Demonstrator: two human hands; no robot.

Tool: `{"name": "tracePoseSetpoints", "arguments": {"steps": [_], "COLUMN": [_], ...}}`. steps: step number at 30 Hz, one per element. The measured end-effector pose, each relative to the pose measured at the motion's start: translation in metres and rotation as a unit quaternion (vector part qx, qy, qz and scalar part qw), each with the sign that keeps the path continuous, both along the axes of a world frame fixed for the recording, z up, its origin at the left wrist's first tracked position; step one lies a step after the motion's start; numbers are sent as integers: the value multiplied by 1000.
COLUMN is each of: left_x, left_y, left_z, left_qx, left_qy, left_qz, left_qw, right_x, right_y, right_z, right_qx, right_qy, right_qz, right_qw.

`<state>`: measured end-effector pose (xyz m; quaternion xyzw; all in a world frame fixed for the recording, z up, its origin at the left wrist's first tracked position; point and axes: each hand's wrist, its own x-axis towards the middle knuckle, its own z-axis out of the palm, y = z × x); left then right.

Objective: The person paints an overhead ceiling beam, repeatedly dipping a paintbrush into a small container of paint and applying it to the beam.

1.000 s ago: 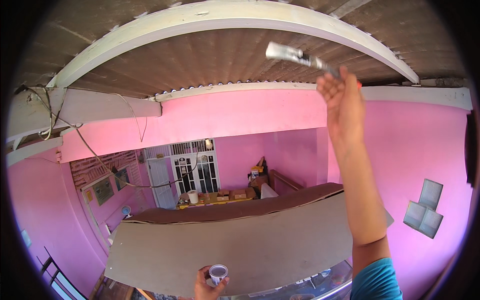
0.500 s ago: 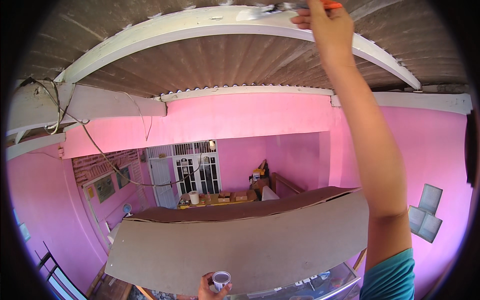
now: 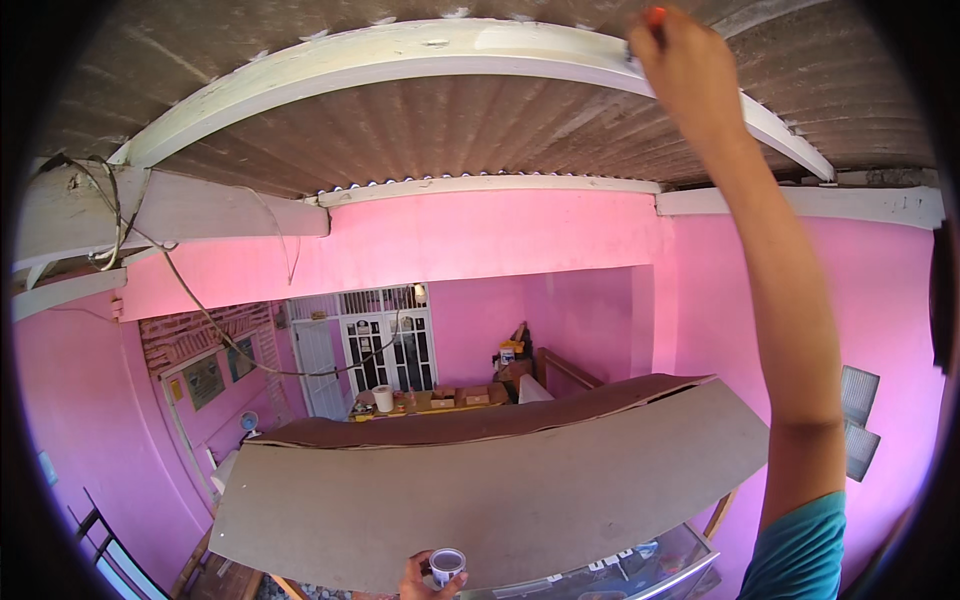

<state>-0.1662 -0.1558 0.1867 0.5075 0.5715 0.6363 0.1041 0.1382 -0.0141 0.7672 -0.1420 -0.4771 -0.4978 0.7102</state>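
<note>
Raised high at the upper right, my right hand [image 3: 692, 75] is closed around a paintbrush with an orange handle [image 3: 655, 15]. The brush's head is mostly hidden behind my fingers, beside the white beam [image 3: 390, 48] under the roof. Part of the beam's face looks whiter and fresher than the rest. Low in the middle, my left hand [image 3: 416, 578] grips a small cup [image 3: 448, 563] held upright, with pale grey-white paint inside. Just behind the cup is the broad grey-brown sheet [image 3: 480, 495].
Corrugated roofing [image 3: 400, 125] lies just above and behind the beam. A loose cable [image 3: 190, 285] hangs at the left. Under the sheet stands a glass display case [image 3: 640, 570]. Farther back, a table [image 3: 400, 410] carries boxes, near pink walls [image 3: 480, 235].
My right hand has moved right along the beam with the paintbrush, and its wrist has turned. My left hand still holds the cup, nearly in place. The view has shifted slightly.
</note>
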Motion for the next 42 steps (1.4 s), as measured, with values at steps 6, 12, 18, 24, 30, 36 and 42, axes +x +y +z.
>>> {"name": "tracePoseSetpoints", "arguments": {"steps": [6, 12, 18, 24, 30, 36, 42], "left_x": [-4, 9, -1, -4, -6, 5, 4], "left_y": [-2, -5, -6, 3, 5, -5, -4], "left_z": [-26, -16, -30, -31, -40, -33, -43], "left_qx": [18, 12, 3, -51, -55, -38, -27], "left_qy": [58, 13, 53, 115, 93, 39, 55], "left_qz": [29, 19, 39, 52, 34, 13, 36], "left_qw": [998, 1000, 998, 991, 994, 998, 997], "right_x": [-112, -132, -40, 56, 3, -58, -55], "right_y": [-83, -87, -26, 0, -31, -83, -68], "right_z": [-7, 5, 2, -5, -18, -12, 21], "right_qx": [44, 47, -33, -61, -13, -35, -84], "right_qy": [-154, -133, -7, 93, -37, -207, -167], "right_qz": [197, 423, 379, 187, 28, 144, 399], "right_qw": [967, 895, 925, 976, 999, 967, 898]}}
